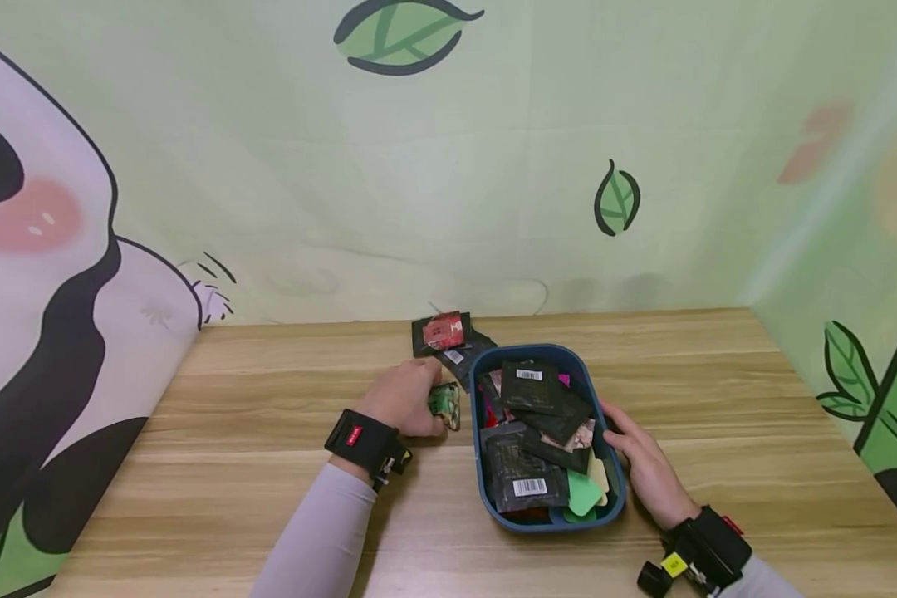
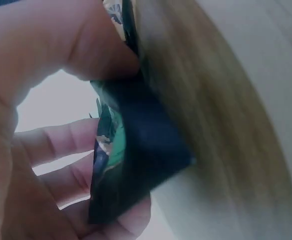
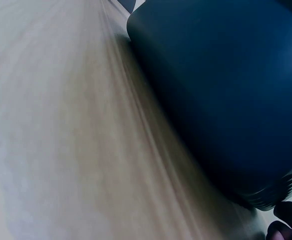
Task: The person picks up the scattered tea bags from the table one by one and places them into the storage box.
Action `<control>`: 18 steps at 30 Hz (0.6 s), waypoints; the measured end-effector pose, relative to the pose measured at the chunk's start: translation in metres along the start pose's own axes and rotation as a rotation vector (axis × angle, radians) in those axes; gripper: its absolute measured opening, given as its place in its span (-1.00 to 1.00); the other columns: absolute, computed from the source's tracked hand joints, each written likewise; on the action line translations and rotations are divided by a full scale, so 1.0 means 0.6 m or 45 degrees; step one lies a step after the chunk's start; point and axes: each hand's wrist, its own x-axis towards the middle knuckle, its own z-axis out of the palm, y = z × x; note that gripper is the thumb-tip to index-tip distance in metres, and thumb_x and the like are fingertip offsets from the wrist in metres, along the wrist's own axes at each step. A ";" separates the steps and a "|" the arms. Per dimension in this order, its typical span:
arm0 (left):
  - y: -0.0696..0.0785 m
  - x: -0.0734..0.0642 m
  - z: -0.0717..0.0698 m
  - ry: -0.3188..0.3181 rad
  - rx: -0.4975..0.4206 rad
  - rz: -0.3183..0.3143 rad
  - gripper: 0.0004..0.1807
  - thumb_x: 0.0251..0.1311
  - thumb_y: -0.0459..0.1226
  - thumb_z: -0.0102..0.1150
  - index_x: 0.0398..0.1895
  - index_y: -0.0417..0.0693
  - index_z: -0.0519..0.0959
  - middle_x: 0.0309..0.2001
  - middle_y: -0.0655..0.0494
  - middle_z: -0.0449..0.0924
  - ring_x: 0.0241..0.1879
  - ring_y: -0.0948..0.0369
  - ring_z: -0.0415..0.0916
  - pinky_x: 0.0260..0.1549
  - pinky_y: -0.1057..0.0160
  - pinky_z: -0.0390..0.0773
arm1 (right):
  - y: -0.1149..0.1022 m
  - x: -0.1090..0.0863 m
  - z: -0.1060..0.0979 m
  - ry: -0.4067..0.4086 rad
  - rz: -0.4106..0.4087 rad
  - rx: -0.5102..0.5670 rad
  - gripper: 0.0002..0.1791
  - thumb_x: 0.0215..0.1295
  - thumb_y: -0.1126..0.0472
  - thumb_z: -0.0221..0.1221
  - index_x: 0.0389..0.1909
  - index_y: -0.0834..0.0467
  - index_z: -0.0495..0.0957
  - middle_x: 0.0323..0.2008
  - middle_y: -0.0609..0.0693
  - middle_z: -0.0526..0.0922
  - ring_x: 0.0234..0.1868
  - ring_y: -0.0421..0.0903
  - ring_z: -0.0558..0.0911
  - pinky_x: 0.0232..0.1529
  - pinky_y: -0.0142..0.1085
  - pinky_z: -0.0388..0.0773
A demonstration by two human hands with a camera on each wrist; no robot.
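My left hand (image 1: pixel 405 399) pinches a small green patterned packet (image 1: pixel 444 404) just left of the blue bin. In the left wrist view, the thumb and fingers grip this packet (image 2: pixel 128 145), whose dark side faces the camera. The blue bin (image 1: pixel 482 465) is filled with black sachets (image 1: pixel 531 386), several bearing white barcode labels. My right hand (image 1: pixel 646 469) rests against the bin's right side, fingers and thumb extended at its rim. The bin's dark blue outer wall (image 3: pixel 220 90) takes up much of the right wrist view, with fingertips in the lower right corner.
Behind the bin's left corner lie a black packet with a red picture (image 1: pixel 444 330) and another black packet (image 1: pixel 463 359). Green and cream pieces (image 1: pixel 585 492) sit inside the bin near its front right. The wooden table (image 1: pixel 254 432) meets a printed backdrop (image 1: pixel 306 208) at its back edge.
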 end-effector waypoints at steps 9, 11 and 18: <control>-0.013 0.002 -0.015 0.215 -0.086 0.122 -0.43 -0.35 -0.05 0.41 -0.14 0.07 0.49 -0.35 0.20 0.51 -0.41 0.22 0.41 -0.43 0.26 0.44 | 0.001 0.001 0.001 -0.001 -0.010 0.020 -0.33 0.57 0.02 -0.24 0.56 0.28 0.04 0.54 0.21 0.08 0.53 0.12 0.00 0.23 -0.64 0.03; -0.008 -0.001 -0.025 0.273 -0.107 0.164 -0.43 -0.33 -0.06 0.38 -0.11 0.06 0.50 -0.35 0.23 0.50 -0.42 0.23 0.39 -0.45 0.26 0.43 | 0.001 0.001 0.000 -0.001 -0.020 0.020 -0.34 0.58 0.03 -0.24 0.56 0.28 0.05 0.54 0.21 0.09 0.53 0.12 0.00 0.24 -0.64 0.04; 0.032 -0.020 -0.061 0.385 -0.096 0.274 -0.43 -0.28 -0.05 0.34 -0.07 0.05 0.49 -0.35 0.29 0.49 -0.49 0.30 0.37 -0.48 0.33 0.41 | 0.002 0.000 0.000 0.001 -0.023 0.017 -0.34 0.58 0.03 -0.25 0.56 0.28 0.05 0.54 0.20 0.09 0.53 0.12 0.01 0.27 -0.60 0.04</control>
